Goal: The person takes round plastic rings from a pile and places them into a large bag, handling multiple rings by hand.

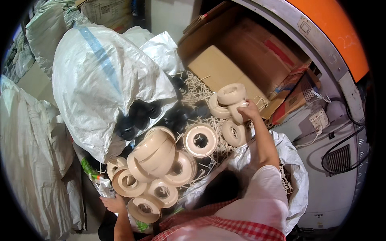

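Note:
My right hand is closed on a beige plastic ring, thumb across its edge. Touching or close to it are another thick ring and a wider one behind. At lower left, my left hand grips the rim of a white and green sack; part of that grip is hard to see. Between my hands lies a heap of beige rings, including a nested stack tilted on its side and a flat ring with an open centre. Thin beige sprue pieces lie under and around them.
A big white woven sack with a blue stripe spills black round parts at left. An open cardboard box stands at the back. On the right are a grey machine, a hanging black cable and another white sack.

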Tool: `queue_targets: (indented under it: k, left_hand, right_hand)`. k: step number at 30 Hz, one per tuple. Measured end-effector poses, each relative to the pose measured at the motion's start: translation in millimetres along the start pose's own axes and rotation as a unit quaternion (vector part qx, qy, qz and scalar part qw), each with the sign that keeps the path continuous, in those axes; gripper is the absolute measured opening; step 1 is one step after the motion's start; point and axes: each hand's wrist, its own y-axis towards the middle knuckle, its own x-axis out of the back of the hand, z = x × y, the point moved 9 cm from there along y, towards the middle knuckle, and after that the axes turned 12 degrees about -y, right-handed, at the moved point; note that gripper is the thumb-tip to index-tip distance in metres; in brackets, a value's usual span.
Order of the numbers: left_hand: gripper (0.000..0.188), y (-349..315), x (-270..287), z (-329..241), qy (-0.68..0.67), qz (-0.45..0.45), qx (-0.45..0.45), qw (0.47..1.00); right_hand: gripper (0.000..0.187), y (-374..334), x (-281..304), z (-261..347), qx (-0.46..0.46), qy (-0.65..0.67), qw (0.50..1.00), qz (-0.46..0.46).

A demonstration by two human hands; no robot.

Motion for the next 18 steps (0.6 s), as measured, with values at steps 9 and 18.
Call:
queue_targets:
  k: [9, 18]
  left_hand:
    - [0.085, 6, 0, 3, -0.038, 0.048, 0.004, 0.998]
    - [0.090, -2, 2, -13, -0.050, 0.071, -0.001, 0.996]
  right_hand:
    - [0.070, -234, -136, 225, 0.401, -0.219, 0.861, 0.226]
    - [0.079, -78, -72, 155, 0.239, -0.204, 0.948, 0.037]
